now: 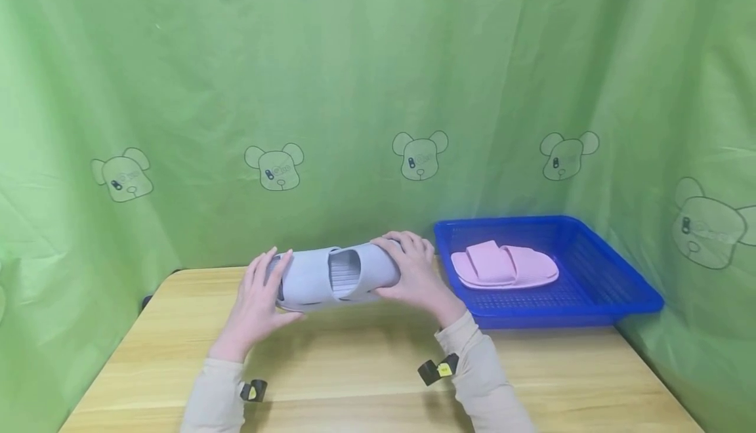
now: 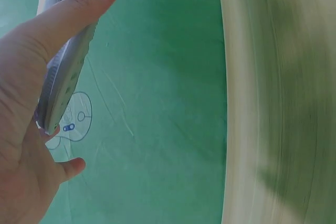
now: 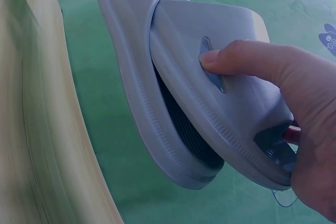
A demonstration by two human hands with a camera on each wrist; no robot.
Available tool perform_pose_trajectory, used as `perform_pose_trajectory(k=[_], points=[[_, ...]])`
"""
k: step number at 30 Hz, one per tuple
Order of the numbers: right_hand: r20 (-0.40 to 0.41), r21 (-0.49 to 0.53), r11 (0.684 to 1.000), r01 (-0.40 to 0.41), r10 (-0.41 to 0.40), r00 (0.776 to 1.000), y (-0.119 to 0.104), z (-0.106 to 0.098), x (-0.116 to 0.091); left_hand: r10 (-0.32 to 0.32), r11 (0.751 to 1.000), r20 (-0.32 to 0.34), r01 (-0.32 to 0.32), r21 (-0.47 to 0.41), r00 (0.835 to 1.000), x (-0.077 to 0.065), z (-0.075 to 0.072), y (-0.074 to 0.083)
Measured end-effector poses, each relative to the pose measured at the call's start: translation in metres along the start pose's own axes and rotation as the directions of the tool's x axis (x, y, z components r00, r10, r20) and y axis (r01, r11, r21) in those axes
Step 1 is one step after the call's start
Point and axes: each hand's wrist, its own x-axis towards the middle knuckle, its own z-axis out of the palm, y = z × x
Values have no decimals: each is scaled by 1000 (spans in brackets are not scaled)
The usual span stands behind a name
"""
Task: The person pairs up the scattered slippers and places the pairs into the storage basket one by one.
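Note:
Two grey-blue slippers (image 1: 307, 280), one fitted partly into the other, are held up over the wooden table between both hands. My left hand (image 1: 254, 305) grips their left end, its thumb along the near underside and the fingers over the top. At the other end my right hand (image 1: 416, 277) clasps the slippers. In the right wrist view, its thumb (image 3: 239, 59) presses on a small slot in the upper of one slipper (image 3: 184, 24). The left wrist view shows the ridged sole edge (image 2: 68, 77) beside the left palm, with part of the slippers cut off by the frame.
A blue plastic basket (image 1: 638, 300) stands at the table's back right, close to my right hand. Pink slippers (image 1: 490, 269), fitted together, lie inside it. A green curtain (image 1: 354, 92) with bear prints hangs behind the wooden table (image 1: 342, 367).

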Motion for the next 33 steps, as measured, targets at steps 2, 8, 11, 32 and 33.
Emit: perform_pose_trajectory(k=[2,8,11,32,33], points=[[6,1,1000,-1,1,1000,3,-3,-1,10,1000,5,-10,-5,1000,0,0,3],[9,28,1000,9,-9,1000,10,-13,-5,18,999,30,-17,-29,999,0,2,10],[6,28,1000,13,-13,1000,14,-18,-7,30,999,34,-29,-40,999,-1,3,13],[3,-24,999,-24,24,1000,53,-70,-25,90,994,41,-88,-62,995,3,10,27],[1,-32,999,-24,24,1000,56,-71,-26,95,994,36,-92,-64,995,3,10,28]])
